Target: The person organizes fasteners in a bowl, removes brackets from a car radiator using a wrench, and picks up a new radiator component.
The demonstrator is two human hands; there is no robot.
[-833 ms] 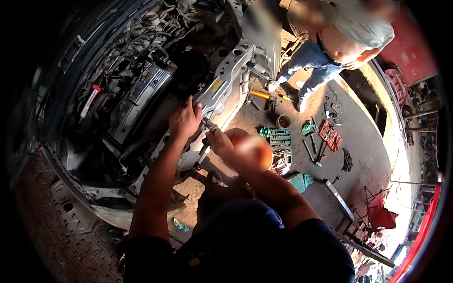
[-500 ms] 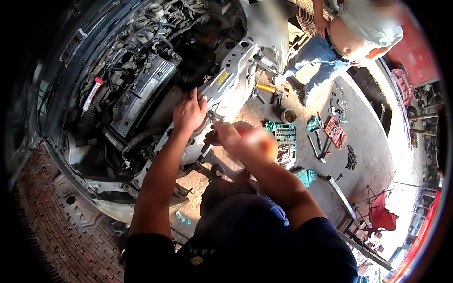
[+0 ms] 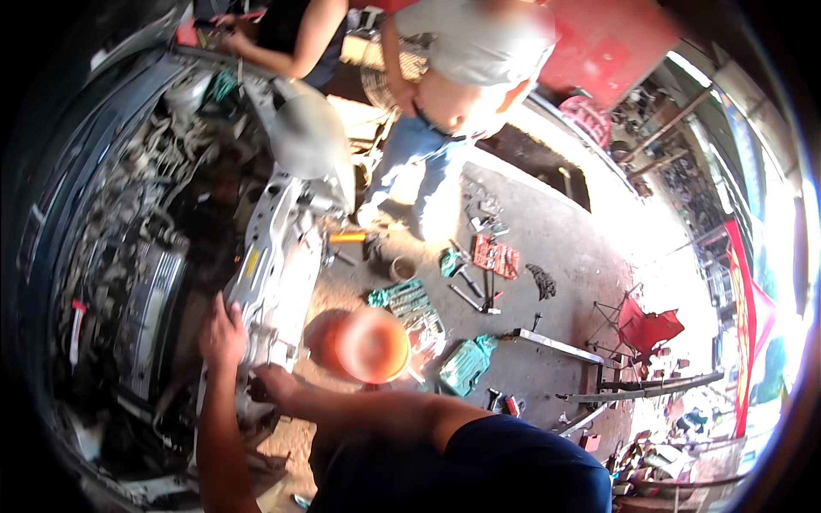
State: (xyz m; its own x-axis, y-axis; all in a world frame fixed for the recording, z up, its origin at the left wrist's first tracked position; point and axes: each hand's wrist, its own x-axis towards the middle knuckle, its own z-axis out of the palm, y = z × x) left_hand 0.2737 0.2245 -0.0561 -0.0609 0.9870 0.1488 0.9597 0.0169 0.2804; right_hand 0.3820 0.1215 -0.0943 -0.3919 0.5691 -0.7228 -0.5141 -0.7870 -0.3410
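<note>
My left hand [image 3: 224, 335] rests at the front edge of the car's engine bay, fingers stretched and apart on or just above the light metal front panel [image 3: 256, 248]. Slightly nearer and to the right, my right hand [image 3: 278, 385] is closed beside that panel. What it grips is too dark and blurred to name. A small metal part [image 3: 272, 346] shows on the panel between the two hands. The engine [image 3: 154, 291], with its ribbed silver cover, lies left of my left hand. A red-and-white tube [image 3: 77, 329] lies at the bay's far left.
A round orange object [image 3: 372, 346] stands right of my right hand. Beyond are a green socket case [image 3: 410, 301], a red tool case [image 3: 496, 256], a closed green case [image 3: 466, 368] and a metal beam [image 3: 560, 346]. Two people stand at the back, one in jeans [image 3: 410, 158].
The view has swung to the right, so the car and my hands sit further left. A second person has come into view. Both hands stay by the front panel.
</note>
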